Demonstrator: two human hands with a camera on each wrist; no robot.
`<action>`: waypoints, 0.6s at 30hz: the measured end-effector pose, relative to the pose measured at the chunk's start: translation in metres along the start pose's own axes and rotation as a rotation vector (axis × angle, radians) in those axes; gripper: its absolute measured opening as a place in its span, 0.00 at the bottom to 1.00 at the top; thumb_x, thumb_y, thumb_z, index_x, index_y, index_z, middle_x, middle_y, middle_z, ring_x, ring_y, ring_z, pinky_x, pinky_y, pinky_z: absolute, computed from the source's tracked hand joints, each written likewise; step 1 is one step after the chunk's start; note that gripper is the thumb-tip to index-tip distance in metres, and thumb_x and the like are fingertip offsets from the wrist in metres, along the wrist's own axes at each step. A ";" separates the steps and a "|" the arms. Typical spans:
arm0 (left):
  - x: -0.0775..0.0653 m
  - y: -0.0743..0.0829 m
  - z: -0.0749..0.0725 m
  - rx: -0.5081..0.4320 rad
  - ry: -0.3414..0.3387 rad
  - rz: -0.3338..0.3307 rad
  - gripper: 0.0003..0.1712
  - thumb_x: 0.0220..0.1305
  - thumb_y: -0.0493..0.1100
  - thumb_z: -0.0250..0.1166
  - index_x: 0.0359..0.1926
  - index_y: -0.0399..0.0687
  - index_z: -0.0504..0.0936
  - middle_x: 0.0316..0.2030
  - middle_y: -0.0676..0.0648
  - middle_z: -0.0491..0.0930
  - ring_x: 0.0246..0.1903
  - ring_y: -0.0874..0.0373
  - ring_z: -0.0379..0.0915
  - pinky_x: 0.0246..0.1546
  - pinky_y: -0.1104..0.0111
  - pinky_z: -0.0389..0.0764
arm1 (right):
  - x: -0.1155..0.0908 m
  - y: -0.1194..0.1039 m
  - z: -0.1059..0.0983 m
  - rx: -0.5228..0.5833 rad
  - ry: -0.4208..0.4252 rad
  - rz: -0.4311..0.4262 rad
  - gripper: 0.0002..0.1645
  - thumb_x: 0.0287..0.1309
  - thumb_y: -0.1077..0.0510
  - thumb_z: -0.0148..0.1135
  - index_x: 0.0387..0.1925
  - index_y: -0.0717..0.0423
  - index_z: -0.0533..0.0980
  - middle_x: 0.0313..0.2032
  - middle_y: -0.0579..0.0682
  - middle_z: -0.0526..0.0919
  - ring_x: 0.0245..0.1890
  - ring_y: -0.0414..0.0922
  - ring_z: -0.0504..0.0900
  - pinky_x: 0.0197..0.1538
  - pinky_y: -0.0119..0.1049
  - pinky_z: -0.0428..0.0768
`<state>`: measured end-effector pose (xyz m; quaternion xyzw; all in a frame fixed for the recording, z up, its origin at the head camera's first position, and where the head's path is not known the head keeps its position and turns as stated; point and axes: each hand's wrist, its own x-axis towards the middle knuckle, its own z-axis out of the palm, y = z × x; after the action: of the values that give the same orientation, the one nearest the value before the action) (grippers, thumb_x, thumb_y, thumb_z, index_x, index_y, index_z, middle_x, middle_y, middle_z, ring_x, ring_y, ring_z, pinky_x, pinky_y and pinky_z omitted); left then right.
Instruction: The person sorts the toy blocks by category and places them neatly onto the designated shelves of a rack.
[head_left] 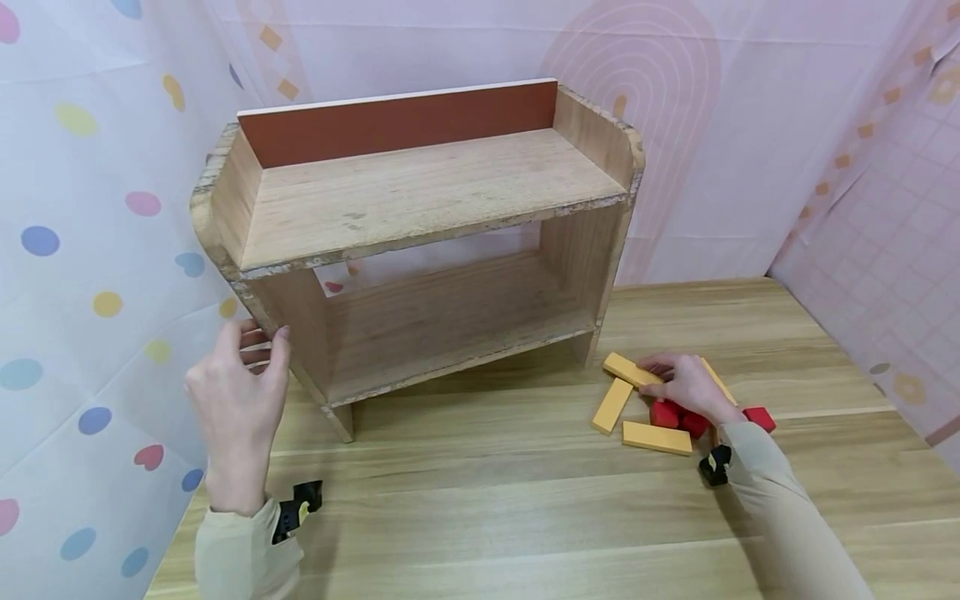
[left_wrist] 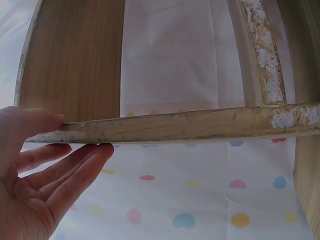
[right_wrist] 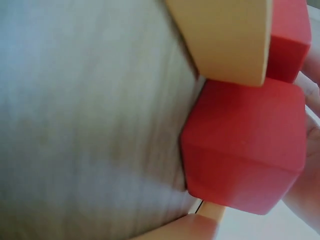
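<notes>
A two-tier wooden shelf [head_left: 435,196] with worn, chipped edges stands on the wooden table. My left hand [head_left: 243,392] holds the front edge of its left side panel. In the left wrist view, the thumb lies on one side of that panel edge [left_wrist: 190,124] and the fingers on the other. Over to the right, my right hand [head_left: 690,387] has thumb and fingers around the end of a yellow block [head_left: 628,368]. Red blocks [head_left: 664,413] lie just beneath this hand. The right wrist view shows a red block [right_wrist: 245,145] up close, while the fingertips are hidden there.
More yellow blocks lie around the pile, one upright-slanted [head_left: 612,406] and one flat in front [head_left: 656,437]. A separate red block [head_left: 759,418] is right of the right wrist. Patterned cloth [head_left: 97,250] hangs at the left, back and right of the table [head_left: 480,517].
</notes>
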<state>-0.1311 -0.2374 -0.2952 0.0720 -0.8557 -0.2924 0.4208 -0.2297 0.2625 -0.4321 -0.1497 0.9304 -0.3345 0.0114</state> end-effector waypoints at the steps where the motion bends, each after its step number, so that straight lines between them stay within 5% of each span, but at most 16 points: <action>1: 0.000 0.000 0.000 -0.001 0.000 -0.002 0.16 0.61 0.42 0.61 0.40 0.29 0.78 0.35 0.32 0.85 0.30 0.39 0.83 0.28 0.99 0.57 | -0.001 0.000 0.000 0.004 0.009 0.002 0.22 0.51 0.61 0.68 0.49 0.64 0.78 0.45 0.63 0.83 0.43 0.55 0.82 0.49 0.51 0.80; 13: 0.000 -0.001 0.001 -0.008 0.002 -0.002 0.16 0.61 0.42 0.60 0.40 0.29 0.77 0.35 0.32 0.85 0.30 0.39 0.83 0.28 0.99 0.57 | 0.000 -0.009 -0.008 0.026 0.236 -0.118 0.19 0.47 0.71 0.66 0.46 0.65 0.80 0.44 0.62 0.83 0.41 0.53 0.81 0.46 0.48 0.81; 18: 0.000 0.000 0.001 -0.006 0.003 -0.001 0.16 0.61 0.42 0.60 0.40 0.29 0.77 0.35 0.32 0.85 0.30 0.39 0.83 0.28 0.99 0.56 | 0.000 -0.017 -0.018 0.022 0.302 -0.128 0.20 0.47 0.69 0.69 0.46 0.63 0.80 0.43 0.61 0.84 0.39 0.38 0.79 0.45 0.28 0.79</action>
<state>-0.1320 -0.2371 -0.2963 0.0716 -0.8543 -0.2949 0.4220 -0.2273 0.2611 -0.4077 -0.1565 0.9063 -0.3635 -0.1482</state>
